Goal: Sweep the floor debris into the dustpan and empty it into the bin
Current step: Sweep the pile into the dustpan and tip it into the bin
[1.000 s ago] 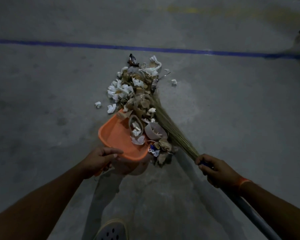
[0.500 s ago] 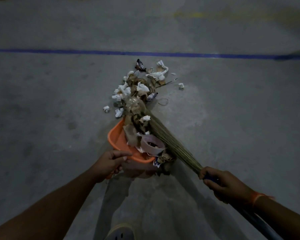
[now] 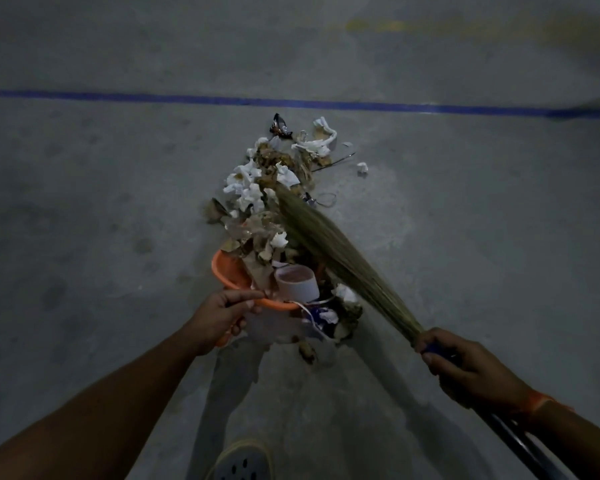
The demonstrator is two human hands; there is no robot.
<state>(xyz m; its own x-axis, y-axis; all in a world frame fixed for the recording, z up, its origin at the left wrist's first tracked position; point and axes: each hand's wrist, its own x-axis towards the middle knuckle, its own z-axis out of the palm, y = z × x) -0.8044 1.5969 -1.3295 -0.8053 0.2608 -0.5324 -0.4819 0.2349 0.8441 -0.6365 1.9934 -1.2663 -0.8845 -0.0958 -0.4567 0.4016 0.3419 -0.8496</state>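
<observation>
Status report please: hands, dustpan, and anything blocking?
Left hand grips orange dustpan; right hand grips broom. Dustpan heaped, debris remaining on floor beyond it. Spill beside dustpan; no bin in view.

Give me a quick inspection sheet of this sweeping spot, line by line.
Surface: grey concrete floor, blue line across it.
Job's things: orange dustpan on the floor, heaped with litter; broom laid bristles-first over the litter pile. Bin: nothing seen.
Clutter: paper cup in the dustpan; scraps spilled behind it.
Grippers: left hand grips the dustpan; right hand grips the broom.
Cables: nothing seen.
Surroundings: shoe at bottom edge.
</observation>
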